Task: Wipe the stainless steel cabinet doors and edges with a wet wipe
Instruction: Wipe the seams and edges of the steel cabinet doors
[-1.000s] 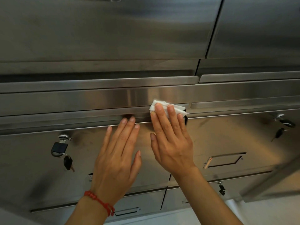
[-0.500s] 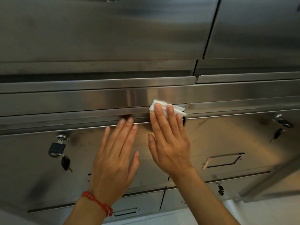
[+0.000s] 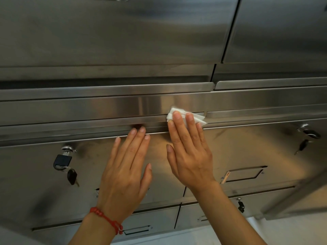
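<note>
Under straight fingers of right hand [image 3: 190, 152], folded wet wipe [image 3: 184, 116] pressed flat on horizontal cabinet edge [image 3: 106, 123]. Left hand [image 3: 126, 167] laid flat, empty, on door [image 3: 247, 149] beside it. Edge-wiping step judged underway; sideways stroke along ledge called for next, pressure kept even.

- The person's left hand [image 3: 123, 175] and forearm are bare, with no sleeve in view.
- A thin red beaded bracelet [image 3: 107, 220] circles the left wrist, its cord ending in a small knot or bead at the inner side.
- The right hand [image 3: 190, 156] and forearm are bare too; no ring or watch shows.
- Fingernails are short and unpainted.
</note>
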A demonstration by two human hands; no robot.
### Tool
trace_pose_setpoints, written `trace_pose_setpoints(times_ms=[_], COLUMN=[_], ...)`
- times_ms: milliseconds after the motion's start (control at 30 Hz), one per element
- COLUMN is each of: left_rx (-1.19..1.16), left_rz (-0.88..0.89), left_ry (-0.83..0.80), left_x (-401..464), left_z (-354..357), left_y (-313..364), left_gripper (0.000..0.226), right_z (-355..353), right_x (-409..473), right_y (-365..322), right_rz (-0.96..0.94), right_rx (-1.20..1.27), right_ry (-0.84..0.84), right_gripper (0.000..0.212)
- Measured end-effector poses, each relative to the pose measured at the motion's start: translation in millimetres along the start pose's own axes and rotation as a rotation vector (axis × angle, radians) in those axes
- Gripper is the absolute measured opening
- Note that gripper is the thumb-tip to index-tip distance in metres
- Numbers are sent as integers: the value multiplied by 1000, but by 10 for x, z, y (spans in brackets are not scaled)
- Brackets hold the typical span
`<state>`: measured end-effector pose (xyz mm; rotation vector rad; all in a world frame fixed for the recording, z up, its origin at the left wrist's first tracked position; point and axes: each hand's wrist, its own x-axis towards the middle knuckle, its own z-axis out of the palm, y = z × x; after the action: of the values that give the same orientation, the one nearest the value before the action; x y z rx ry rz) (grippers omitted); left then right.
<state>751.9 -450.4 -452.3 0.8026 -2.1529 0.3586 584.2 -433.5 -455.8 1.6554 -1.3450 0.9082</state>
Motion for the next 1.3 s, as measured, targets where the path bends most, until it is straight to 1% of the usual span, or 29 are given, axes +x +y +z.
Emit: trace_pose_setpoints(times_ms=[100,200,367,467,567,767,833,933,1033,1100,1200,1300], left_rx=[-2,-4,2,0,5,9,7,6,7,3,-3,-2], left_rz=[4,5,8,10,12,10,11,5,-4,-4,5,3], left_ry=[2,3,2,0,3,-14,-18,-22,-19,-17,-18,-19], left_x=[3,4,8,2,-10,-41,-46,-52,-56,-57,-57,-56], left_z=[3,0,6,8,14,32,36,43,50,50,43,46], left_y=[-3,-12,1,-6,-14,-9,-19,-22,-14,-14,-26,-32], left_gripper=[48,48,49,49,50,52,52,52,53,53,53,53], right_z=[-25,-7,-1,-24,-1,9,-7,9,41,30,-4,12], right_x=[-28,-6,-10,-50,-36,-53,-79,-67,-39,-55,-114,-103], right_y=[60,-3,8,89,29,43,84,28,-42,6,103,59], right_rz=[12,34,-4,23,48,12,29,55,17,-5,22,38], right_rx=[-31,1,6,-20,5,-9,-29,2,36,11,-35,-10], right_ry=[0,12,-5,2,10,-1,-1,14,8,0,-4,-6], right_gripper=[55,54,55,53,53,53,53,53,54,55,52,52])
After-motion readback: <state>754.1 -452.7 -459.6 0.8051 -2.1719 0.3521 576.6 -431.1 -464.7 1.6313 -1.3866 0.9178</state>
